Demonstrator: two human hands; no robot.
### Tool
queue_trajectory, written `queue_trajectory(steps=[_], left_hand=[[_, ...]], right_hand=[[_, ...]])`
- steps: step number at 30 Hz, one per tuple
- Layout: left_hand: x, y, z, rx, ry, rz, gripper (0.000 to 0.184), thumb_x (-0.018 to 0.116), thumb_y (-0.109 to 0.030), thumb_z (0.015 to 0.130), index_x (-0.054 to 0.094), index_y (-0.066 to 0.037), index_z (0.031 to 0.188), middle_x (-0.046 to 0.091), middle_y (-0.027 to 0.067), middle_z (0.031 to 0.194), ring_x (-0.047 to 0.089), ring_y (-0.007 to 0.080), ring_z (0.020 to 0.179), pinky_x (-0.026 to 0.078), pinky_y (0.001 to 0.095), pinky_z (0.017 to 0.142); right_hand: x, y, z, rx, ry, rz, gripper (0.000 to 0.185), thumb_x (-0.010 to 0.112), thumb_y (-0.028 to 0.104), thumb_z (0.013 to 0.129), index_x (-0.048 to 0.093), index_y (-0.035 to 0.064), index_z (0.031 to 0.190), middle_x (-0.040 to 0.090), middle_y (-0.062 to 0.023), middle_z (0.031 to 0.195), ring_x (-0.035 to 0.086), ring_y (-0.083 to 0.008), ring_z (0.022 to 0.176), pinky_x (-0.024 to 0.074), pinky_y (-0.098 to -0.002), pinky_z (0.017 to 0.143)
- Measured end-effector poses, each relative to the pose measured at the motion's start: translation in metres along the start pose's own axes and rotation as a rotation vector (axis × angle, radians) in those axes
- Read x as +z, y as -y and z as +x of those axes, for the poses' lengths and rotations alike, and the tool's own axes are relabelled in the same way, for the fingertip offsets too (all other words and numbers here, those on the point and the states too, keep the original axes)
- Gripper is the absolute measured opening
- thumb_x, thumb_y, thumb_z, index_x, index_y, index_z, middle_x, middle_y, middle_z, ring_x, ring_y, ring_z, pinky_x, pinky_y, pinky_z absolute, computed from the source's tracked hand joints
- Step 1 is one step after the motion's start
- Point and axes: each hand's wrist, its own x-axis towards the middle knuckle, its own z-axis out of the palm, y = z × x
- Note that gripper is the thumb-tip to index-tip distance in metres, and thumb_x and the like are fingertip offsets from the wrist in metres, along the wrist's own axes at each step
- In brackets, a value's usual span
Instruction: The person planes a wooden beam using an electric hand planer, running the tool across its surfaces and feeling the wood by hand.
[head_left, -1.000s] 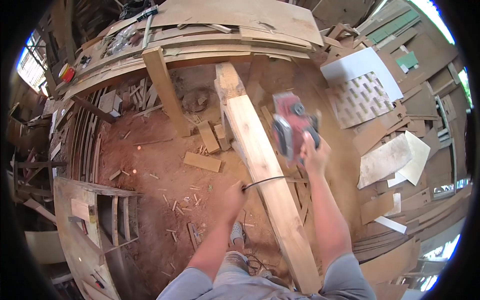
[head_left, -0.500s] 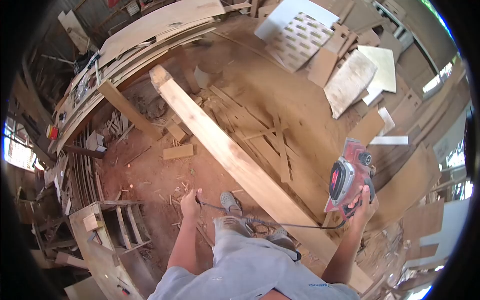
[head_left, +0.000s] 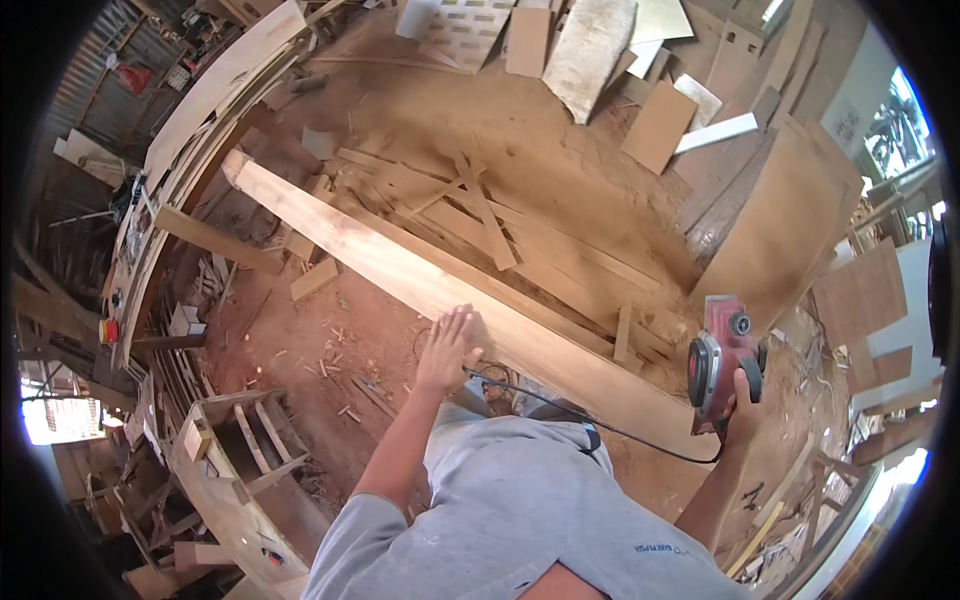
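Observation:
A long, pale wooden plank (head_left: pixel 390 265) runs diagonally in front of my body, from the upper left to the lower right. My left hand (head_left: pixel 450 348) lies on its near edge with the fingers stretched out flat. The black power cord (head_left: pixel 610 428) passes beside that palm and loops across to the tool on the right. In my right hand (head_left: pixel 742 405) is a red and black electric planer (head_left: pixel 722 350), gripped by its rear handle. It is raised at the plank's right side, apart from the wood as far as I can tell.
A workbench stacked with boards (head_left: pixel 215 95) stands at the left. Scrap strips (head_left: pixel 485 215) and sawdust cover the ground beyond the plank. Sheet offcuts (head_left: pixel 590 55) lie at the back. A wooden cabinet frame (head_left: pixel 235 450) stands at the lower left.
My left hand has moved right and come down flat on the plank, its fingers opened from around the cord. The planer has turned more upright. My view has swung to the right.

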Motion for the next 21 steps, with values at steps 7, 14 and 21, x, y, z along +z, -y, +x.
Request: queue_trajectory(steps=[7, 14, 21], left_hand=[[0.04, -0.093, -0.006, 0.144, 0.033, 0.05, 0.101, 0.048, -0.065, 0.109, 0.015, 0.003, 0.176, 0.011, 0.0263, 0.184, 0.004, 0.0461, 0.171, 0.005, 0.059, 0.14], [0.073, -0.175, -0.035, 0.221, -0.038, 0.065, 0.097, 0.049, -0.064, 0.108, 0.019, -0.001, 0.176, 0.016, 0.024, 0.184, 0.009, 0.046, 0.171, 0.007, 0.0624, 0.139], [0.101, -0.265, -0.063, 0.259, -0.066, 0.047, 0.091, 0.051, -0.06, 0.109, 0.026, -0.002, 0.175, 0.02, 0.0242, 0.183, 0.015, 0.0477, 0.169, 0.012, 0.0622, 0.138]], right_hand=[[-0.109, -0.053, -0.014, -0.002, -0.056, -0.086, 0.027, 0.082, 0.026, 0.102, 0.072, 0.0054, 0.089, 0.055, 0.0032, 0.06, 0.049, -0.007, 0.045, 0.0363, -0.0269, 0.042], [-0.196, -0.058, -0.041, -0.009, -0.045, -0.136, 0.029, 0.083, 0.028, 0.101, 0.071, 0.0059, 0.085, 0.058, 0.0018, 0.06, 0.051, -0.0088, 0.045, 0.0379, -0.0271, 0.042], [-0.295, -0.077, -0.06, -0.031, 0.033, -0.211, 0.034, 0.081, 0.033, 0.103, 0.071, 0.0045, 0.086, 0.058, 0.0014, 0.06, 0.052, -0.0092, 0.046, 0.0403, -0.0282, 0.043]])
